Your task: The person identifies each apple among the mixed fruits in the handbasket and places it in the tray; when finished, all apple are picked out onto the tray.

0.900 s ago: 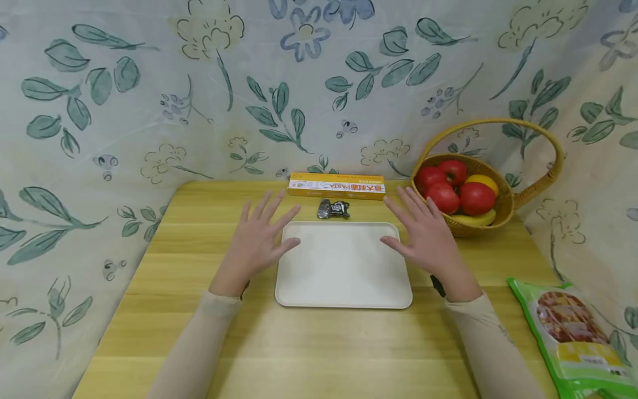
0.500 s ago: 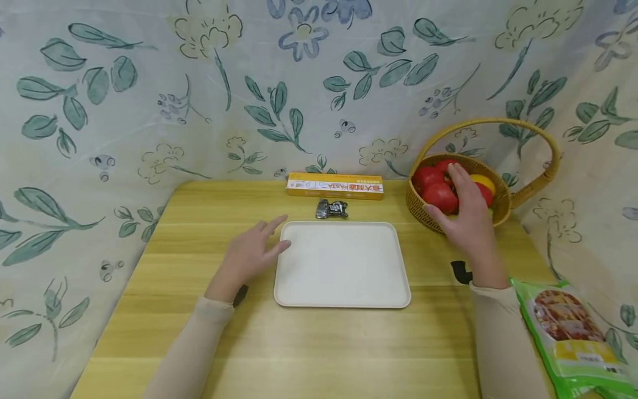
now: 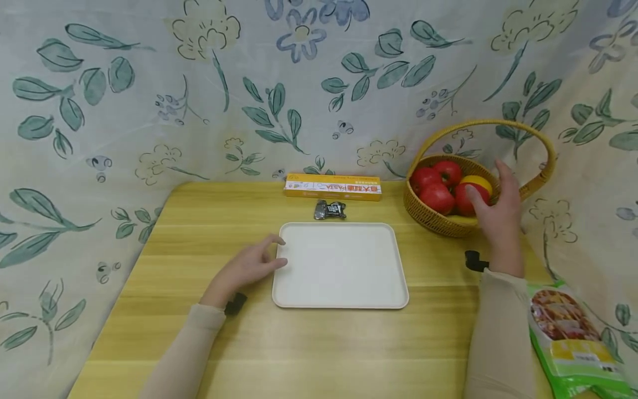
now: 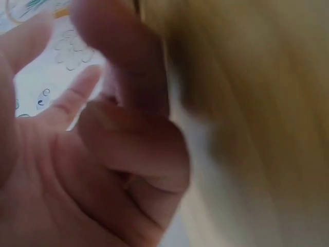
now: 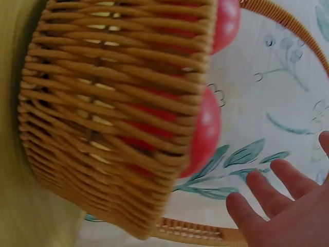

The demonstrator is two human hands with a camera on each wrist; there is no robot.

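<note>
My left hand (image 3: pixel 246 266) hovers at the left edge of a white rectangular tray (image 3: pixel 339 266), thumb and forefinger apart. The left wrist view shows several fingers (image 4: pixel 139 149) loosely bent, with nothing visible between them. At the right side of a wicker basket (image 3: pixel 431 219), below its arched handle (image 3: pixel 540 180), is my right hand (image 3: pixel 500 221). Its fingers are spread and hold nothing. Red apples (image 3: pixel 436 198), a yellow fruit (image 3: pixel 477 181) and what looks like a banana (image 3: pixel 461 220) lie in the basket. In the right wrist view, fingertips (image 5: pixel 241 208) stand apart from the basket wall (image 5: pixel 108 113).
Behind the tray lie a small black packet (image 3: pixel 330 210) and a yellow-and-white pasta box (image 3: pixel 333 187). A green food bag (image 3: pixel 573 338) sits at the table's right edge, beside my right sleeve (image 3: pixel 500 332). A floral cloth (image 3: pixel 299 94) hangs behind the wooden table (image 3: pixel 319 354).
My right hand has moved right from beside the tray, passing over the fruit to the basket's right side. My left hand has come slightly nearer me, its fingers bending from spread.
</note>
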